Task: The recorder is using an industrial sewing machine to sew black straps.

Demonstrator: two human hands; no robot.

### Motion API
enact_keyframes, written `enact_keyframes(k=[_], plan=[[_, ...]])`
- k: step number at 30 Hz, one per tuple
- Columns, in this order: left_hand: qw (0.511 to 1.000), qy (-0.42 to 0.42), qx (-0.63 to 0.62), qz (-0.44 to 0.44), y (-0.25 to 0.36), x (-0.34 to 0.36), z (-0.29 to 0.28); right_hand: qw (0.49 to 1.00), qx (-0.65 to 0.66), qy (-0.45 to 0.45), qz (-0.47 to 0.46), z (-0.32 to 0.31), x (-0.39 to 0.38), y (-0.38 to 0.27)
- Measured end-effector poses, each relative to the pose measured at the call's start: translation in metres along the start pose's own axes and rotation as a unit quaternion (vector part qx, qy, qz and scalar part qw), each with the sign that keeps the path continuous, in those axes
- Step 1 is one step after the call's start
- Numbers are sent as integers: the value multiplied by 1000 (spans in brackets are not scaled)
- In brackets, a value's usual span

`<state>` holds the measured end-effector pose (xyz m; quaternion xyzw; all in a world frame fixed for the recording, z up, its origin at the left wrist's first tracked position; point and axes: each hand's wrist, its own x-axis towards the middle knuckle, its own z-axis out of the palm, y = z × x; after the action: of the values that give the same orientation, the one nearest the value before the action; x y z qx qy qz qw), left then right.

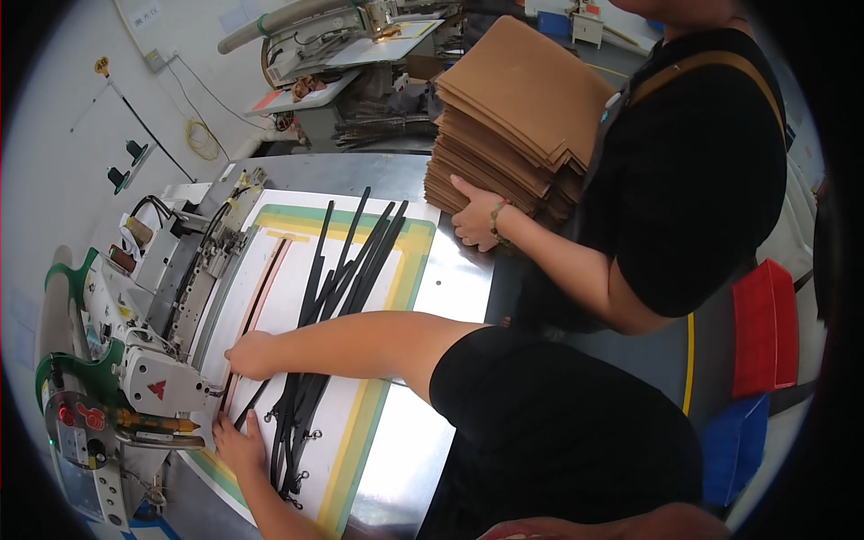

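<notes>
My right hand (256, 355) is closed, fingertips pinched at a thin black strap (265, 295) lying along a pinkish slot in a white template board (346, 450). Nearer to me, my left hand (239, 445) rests at the slot's lower end, thumb and fingers stretched out and apart, touching the board beside the strap. What lies under its fingertips is partly hidden. To the right of both hands is a loose pile of black straps (310, 387), several ending in metal swivel clasps (313, 436). My right forearm crosses over the pile.
A sewing machine (162, 382) stands close on the left. The metal table (405, 459) bears the board, edged with green and yellow tape. Beyond, a co-worker (693, 171) in black steadies a tall stack of brown sheets (522, 90). Red (765, 328) and blue bins (736, 450) stand right.
</notes>
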<state>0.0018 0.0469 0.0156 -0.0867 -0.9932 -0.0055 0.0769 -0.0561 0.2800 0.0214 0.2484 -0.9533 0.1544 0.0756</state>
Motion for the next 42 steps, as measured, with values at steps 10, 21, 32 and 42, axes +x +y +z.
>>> enact_keyframes(k=[10,21,32,42], plan=[[999,-28,-7,-33,-10,0,-6,997,-62,-37,25,-45,-40,72],[998,-34,6,-50,60,-1,-29,999,-27,-26,15,-52,-49,62],[998,-21,-17,-57,82,-12,-40,1000,13,-6,-19,-63,-58,56],[998,-28,-2,-58,107,-10,-50,998,-15,-5,-64,-63,-57,71]])
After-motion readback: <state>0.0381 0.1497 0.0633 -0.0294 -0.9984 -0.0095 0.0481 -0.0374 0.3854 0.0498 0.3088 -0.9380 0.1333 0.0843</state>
